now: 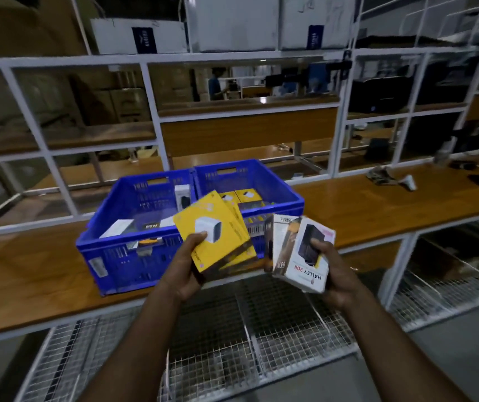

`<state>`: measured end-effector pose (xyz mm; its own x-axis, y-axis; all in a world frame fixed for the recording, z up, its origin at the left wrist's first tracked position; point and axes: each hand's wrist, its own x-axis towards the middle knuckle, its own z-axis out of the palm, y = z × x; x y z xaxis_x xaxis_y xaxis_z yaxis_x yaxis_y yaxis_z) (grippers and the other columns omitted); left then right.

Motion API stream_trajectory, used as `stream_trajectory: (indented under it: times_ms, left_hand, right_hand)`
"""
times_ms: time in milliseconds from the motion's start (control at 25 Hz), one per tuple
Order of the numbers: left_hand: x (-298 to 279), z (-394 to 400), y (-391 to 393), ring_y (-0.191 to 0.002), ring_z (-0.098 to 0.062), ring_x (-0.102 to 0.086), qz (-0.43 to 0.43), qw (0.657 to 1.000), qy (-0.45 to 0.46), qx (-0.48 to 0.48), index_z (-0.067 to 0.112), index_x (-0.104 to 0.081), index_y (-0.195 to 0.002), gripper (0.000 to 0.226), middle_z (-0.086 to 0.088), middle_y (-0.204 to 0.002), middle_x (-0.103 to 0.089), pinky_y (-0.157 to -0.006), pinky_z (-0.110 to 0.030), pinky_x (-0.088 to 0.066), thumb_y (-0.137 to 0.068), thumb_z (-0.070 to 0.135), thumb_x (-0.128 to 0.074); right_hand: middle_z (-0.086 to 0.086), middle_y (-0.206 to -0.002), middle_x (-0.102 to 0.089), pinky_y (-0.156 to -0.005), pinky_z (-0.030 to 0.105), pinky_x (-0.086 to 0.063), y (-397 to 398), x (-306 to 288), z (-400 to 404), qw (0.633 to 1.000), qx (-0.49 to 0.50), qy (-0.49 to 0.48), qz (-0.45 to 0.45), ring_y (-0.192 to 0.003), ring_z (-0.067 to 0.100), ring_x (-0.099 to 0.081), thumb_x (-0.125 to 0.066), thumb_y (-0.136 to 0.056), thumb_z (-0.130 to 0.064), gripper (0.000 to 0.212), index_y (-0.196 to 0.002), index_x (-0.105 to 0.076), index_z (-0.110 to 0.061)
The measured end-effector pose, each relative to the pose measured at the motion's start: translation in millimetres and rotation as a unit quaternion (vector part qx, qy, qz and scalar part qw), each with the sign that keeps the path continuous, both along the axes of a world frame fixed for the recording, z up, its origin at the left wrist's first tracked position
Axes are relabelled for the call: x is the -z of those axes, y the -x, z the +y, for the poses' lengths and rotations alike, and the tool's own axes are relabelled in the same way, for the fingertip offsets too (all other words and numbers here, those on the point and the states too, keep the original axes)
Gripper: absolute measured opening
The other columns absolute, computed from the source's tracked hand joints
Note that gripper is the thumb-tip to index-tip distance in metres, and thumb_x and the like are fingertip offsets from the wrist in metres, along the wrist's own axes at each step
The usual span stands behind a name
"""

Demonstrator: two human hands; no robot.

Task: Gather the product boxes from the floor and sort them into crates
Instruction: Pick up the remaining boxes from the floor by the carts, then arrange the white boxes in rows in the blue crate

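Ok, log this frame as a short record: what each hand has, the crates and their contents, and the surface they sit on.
left hand: grips a fanned stack of yellow boxes
right hand: grips white boxes, front one printed HALLEY 20K
left crate: blue, holds white and dark boxes
right crate: blue, holds yellow boxes
surface: wooden bench, crates side by side
below: wire mesh shelf

Wooden bench (377, 204): two blue crates (133, 250), possibly scanner (408, 182) right.

Yellow boxes (218, 242) fan beside white boxes (305, 256) (one reads "HALLEY 20K") before two adjoining blue crates (133, 256).
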<state>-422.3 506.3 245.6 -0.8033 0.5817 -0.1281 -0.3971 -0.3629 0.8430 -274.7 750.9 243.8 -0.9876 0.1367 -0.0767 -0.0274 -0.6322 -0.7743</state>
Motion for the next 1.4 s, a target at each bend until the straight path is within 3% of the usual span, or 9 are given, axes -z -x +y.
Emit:
stream_trajectory:
  times_ms: [160,440,520,680,840,1080,1200,1280,1400]
  left_hand:
    - [-35,28,73,-0.111,-0.033,-0.066,0.048,0.990,0.047,-0.123,0.020,-0.050,-0.142,0.059,-0.012,-0.128,-0.067,-0.080,-0.044,-0.057,-0.089,0.038,-0.068]
    - [-65,98,182,-0.097,-0.033,-0.072,0.135,0.962,0.130,-0.199,0.014,-0.055,-0.132,0.087,-0.014,-0.121,-0.068,-0.067,-0.042,-0.061,-0.062,0.056,-0.086]
    - [-62,130,211,-0.092,-0.033,-0.072,0.146,0.963,0.151,-0.168,0.008,-0.059,-0.127,0.097,-0.019,-0.117,-0.069,-0.064,-0.040,-0.059,-0.054,0.066,-0.086]
    - [-39,196,250,-0.078,-0.026,-0.072,0.152,0.951,0.270,0.007,0.009,-0.068,-0.118,0.065,-0.014,-0.096,-0.075,-0.070,-0.039,-0.059,-0.084,0.064,-0.061]
    - [-4,228,288,-0.112,-0.033,-0.064,0.203,0.845,0.466,0.168,0.011,-0.066,-0.115,0.076,-0.012,-0.122,-0.068,-0.100,-0.048,-0.051,-0.079,0.078,-0.053]
    - [-4,236,311,-0.069,-0.020,-0.050,0.321,0.795,0.477,0.194,0.015,-0.066,-0.121,0.054,-0.004,-0.082,-0.057,-0.062,-0.026,-0.042,-0.095,0.059,-0.048]
    - [-8,248,301,-0.083,-0.021,-0.056,0.343,0.784,0.466,0.223,0.022,-0.058,-0.129,0.068,-0.001,-0.110,-0.063,-0.076,-0.031,-0.047,-0.085,0.072,-0.051]
    - [2,255,307,-0.106,-0.019,-0.064,0.360,0.796,0.433,0.223,0.033,-0.061,-0.125,0.067,0.006,-0.122,-0.068,-0.097,-0.040,-0.051,-0.071,0.072,-0.069]
    - [-2,250,309,-0.114,-0.019,-0.063,0.403,0.779,0.429,0.214,0.028,-0.064,-0.123,0.053,0.003,-0.123,-0.069,-0.102,-0.047,-0.050,-0.075,0.044,-0.081]
  right_hand:
    - [0.014,-0.104,-0.074,-0.070,0.042,-0.061,37,-2,34,1.000,0.005,0.031,-0.003,-0.081,0.027,-0.073,-0.081,-0.065,-0.030,0.046,-0.108,-0.072,-0.016]
    - [0.011,-0.094,-0.075,-0.063,0.038,-0.061,91,-2,89,0.998,0.055,0.026,-0.001,-0.075,0.024,-0.073,-0.055,-0.087,-0.028,0.026,-0.107,-0.066,-0.017]
    - [0.010,-0.091,-0.075,-0.060,0.036,-0.060,107,-8,107,0.997,0.072,0.015,-0.001,-0.072,0.023,-0.073,-0.051,-0.087,-0.028,0.026,-0.103,-0.069,-0.017]
    - [0.009,-0.095,-0.075,-0.059,0.034,-0.060,140,-35,143,0.995,0.100,-0.013,0.023,-0.074,0.023,-0.073,-0.048,-0.086,-0.031,0.031,-0.105,-0.071,-0.020]
    - [0.005,-0.096,-0.076,-0.060,0.033,-0.060,183,-58,169,0.989,0.133,-0.037,0.047,-0.076,0.020,-0.073,-0.038,-0.098,-0.028,0.035,-0.106,-0.071,-0.024]
    - [0.007,-0.101,-0.074,-0.071,0.037,-0.061,248,-59,159,0.993,0.084,-0.050,0.060,-0.083,0.023,-0.072,-0.046,-0.091,-0.030,0.034,-0.093,-0.079,-0.027]
    - [0.007,-0.103,-0.074,-0.070,0.038,-0.060,274,-61,152,0.995,0.046,-0.057,0.063,-0.085,0.025,-0.073,-0.073,-0.078,-0.037,0.022,-0.096,-0.079,-0.026]
    - [0.007,-0.105,-0.074,-0.072,0.039,-0.060,287,-62,153,0.994,0.007,-0.067,0.082,-0.087,0.025,-0.072,-0.088,-0.056,-0.041,0.048,-0.100,-0.078,-0.026]
    - [0.009,-0.106,-0.073,-0.072,0.039,-0.060,298,-63,151,0.994,-0.030,-0.041,0.098,-0.089,0.026,-0.073,-0.093,-0.047,-0.037,0.059,-0.102,-0.077,-0.022]
